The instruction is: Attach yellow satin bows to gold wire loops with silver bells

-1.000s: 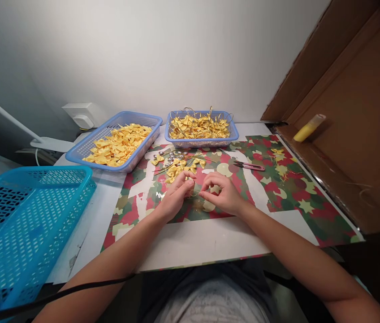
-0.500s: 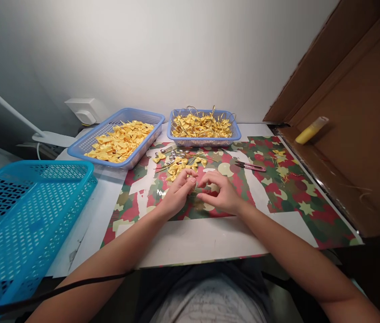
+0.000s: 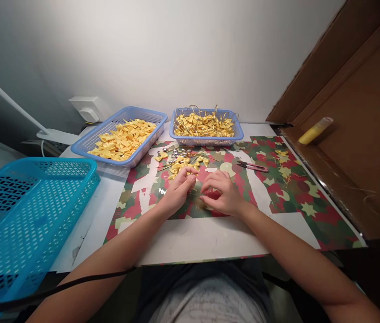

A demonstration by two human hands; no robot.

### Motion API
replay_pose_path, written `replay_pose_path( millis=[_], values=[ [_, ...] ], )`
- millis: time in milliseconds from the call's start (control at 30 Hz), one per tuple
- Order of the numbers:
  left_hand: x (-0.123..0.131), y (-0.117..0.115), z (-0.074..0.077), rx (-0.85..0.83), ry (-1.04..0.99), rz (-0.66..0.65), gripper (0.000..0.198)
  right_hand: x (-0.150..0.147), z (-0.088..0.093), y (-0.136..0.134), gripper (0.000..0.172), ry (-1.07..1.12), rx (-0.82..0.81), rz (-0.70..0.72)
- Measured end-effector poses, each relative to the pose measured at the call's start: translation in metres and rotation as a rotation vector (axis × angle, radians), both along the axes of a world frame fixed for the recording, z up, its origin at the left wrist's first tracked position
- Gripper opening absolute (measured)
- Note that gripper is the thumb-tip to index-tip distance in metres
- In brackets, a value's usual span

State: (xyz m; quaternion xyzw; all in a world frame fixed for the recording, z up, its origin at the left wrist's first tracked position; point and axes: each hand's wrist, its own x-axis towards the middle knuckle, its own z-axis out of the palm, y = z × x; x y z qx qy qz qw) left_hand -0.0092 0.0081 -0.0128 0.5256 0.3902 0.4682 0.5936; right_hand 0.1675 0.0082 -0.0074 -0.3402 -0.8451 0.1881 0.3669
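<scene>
Head view: left hand [image 3: 175, 196] and right hand [image 3: 222, 196], fingertips pressed together, contents unclear, beside loose bows [image 3: 180, 165]; beyond the bows, plain-bow basket [image 3: 136, 159] and looped-bow basket [image 3: 206, 141] stand heaped.

Left hand [image 3: 175, 194], right hand [image 3: 222, 195] near bows [image 3: 180, 165]

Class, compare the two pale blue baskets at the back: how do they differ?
The left basket looks longer and sits slanted; the right basket lies square to the wall. The left basket holds plain yellow bows; the right basket's bows carry gold loops. Both are pale blue perforated plastic.
</scene>
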Motion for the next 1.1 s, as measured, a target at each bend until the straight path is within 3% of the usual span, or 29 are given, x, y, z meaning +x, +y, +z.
replay_pose_path(
  millis=[100, 200, 467, 767, 933, 1100],
  values=[
    [0.001, 0.000, 0.000, -0.002, -0.012, -0.023, 0.029, -0.006, -0.003, -0.001, 0.016, 0.053, 0.011, -0.070],
    [0.002, -0.001, 0.002, -0.019, -0.027, -0.049, 0.032, -0.012, -0.006, -0.002, 0.008, 0.085, 0.059, -0.102],
    [0.000, -0.001, 0.003, -0.034, 0.000, 0.003, 0.034, -0.003, -0.001, 0.000, 0.012, 0.044, 0.052, -0.027],
    [0.000, 0.001, 0.000, -0.067, -0.057, 0.020, 0.031, 0.006, 0.002, 0.003, 0.009, -0.054, -0.126, 0.028],
    [0.000, 0.002, -0.001, -0.088, -0.084, 0.025, 0.030, 0.008, 0.006, 0.003, 0.023, -0.042, -0.242, -0.012],
    [0.001, 0.002, 0.001, -0.115, -0.094, 0.032, 0.029, -0.004, -0.001, -0.001, 0.029, 0.043, -0.342, -0.027]
  ],
)
